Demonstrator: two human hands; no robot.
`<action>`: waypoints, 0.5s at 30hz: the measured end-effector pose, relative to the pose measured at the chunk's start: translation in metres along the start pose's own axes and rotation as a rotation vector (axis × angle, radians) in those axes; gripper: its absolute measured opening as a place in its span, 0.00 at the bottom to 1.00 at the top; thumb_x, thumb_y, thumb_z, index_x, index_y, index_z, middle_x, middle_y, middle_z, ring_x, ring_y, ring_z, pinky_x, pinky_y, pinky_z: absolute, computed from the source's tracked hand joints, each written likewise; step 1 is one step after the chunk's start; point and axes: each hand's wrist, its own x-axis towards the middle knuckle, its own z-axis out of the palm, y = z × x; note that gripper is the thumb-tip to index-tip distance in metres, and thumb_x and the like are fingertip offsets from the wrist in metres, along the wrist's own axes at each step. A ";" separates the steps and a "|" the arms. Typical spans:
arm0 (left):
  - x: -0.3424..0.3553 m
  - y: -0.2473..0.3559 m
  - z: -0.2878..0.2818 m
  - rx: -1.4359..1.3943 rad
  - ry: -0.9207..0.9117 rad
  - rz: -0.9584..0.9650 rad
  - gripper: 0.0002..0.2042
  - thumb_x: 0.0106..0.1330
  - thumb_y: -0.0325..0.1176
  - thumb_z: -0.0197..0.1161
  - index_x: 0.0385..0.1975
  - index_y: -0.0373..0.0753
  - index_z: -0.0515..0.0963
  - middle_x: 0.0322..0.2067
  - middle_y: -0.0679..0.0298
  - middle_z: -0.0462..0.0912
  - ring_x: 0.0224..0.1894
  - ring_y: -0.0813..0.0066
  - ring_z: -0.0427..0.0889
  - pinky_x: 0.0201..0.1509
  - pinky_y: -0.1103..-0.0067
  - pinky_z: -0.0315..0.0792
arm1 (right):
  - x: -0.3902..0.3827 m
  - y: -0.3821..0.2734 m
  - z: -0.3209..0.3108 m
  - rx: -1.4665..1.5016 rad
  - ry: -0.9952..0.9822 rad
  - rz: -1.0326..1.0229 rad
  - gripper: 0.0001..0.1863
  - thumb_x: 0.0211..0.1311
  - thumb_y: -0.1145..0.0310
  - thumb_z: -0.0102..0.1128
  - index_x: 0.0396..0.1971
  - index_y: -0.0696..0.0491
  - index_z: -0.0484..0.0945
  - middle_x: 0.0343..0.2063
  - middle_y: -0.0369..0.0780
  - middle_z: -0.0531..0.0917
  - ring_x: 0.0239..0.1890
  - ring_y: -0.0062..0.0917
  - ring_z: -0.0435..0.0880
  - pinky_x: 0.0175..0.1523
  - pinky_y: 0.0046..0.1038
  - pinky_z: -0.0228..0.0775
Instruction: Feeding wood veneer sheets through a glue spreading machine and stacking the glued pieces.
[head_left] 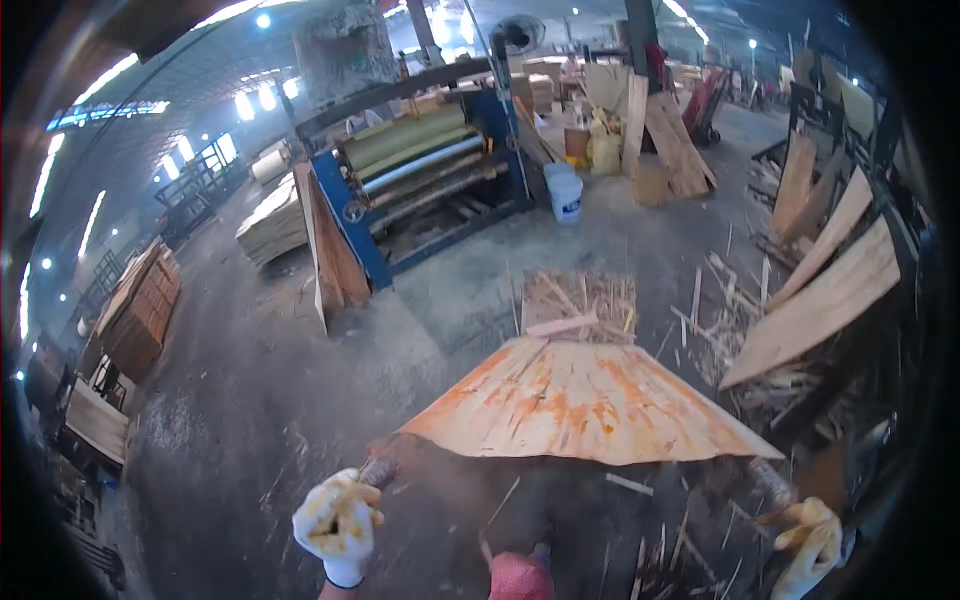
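A wide, thin wood veneer sheet (590, 405) with orange stains spreads in front of me, its near edge sagging between two rough, grey-brown bar-like handles. At its left corner, my left hand (338, 525), in a stained white glove, is closed round the left handle (377, 472). My right hand (810, 548), in a yellowed glove, is curled at the end of the right handle (772, 482). What carries the handles is hidden under the sheet. Beyond the sheet's far edge lies a pile of wood scraps (580, 300).
A blue-framed roller machine (430, 170) stands ahead, with a white-blue bucket (564, 195) beside it. Splintered wood strips (735, 310) and leaning boards (820, 300) line the right. Stacked sheets (140, 305) stand at left. A red-pink object (521, 577) shows at the bottom.
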 end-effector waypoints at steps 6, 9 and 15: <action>0.135 -0.069 0.146 -0.169 0.034 -0.153 0.13 0.66 0.28 0.57 0.46 0.28 0.77 0.14 0.65 0.75 0.15 0.80 0.73 0.40 0.73 0.78 | 0.163 0.041 0.097 0.060 -0.092 -0.357 0.16 0.70 0.71 0.44 0.26 0.60 0.78 0.19 0.39 0.81 0.27 0.24 0.78 0.42 0.28 0.71; 0.189 -0.119 0.196 -0.123 0.083 -0.012 0.14 0.65 0.29 0.58 0.47 0.27 0.77 0.14 0.65 0.75 0.16 0.80 0.73 0.41 0.72 0.78 | 0.252 0.051 0.154 0.027 0.014 -0.403 0.16 0.69 0.72 0.46 0.25 0.61 0.79 0.15 0.37 0.79 0.22 0.20 0.77 0.33 0.25 0.68; 0.260 -0.114 0.337 -0.185 0.228 -0.059 0.13 0.65 0.26 0.58 0.46 0.27 0.76 0.28 0.60 0.81 0.20 0.77 0.77 0.37 0.75 0.79 | 0.432 0.079 0.228 0.000 0.045 -0.413 0.15 0.70 0.69 0.48 0.28 0.62 0.80 0.18 0.36 0.78 0.22 0.14 0.75 0.27 0.20 0.62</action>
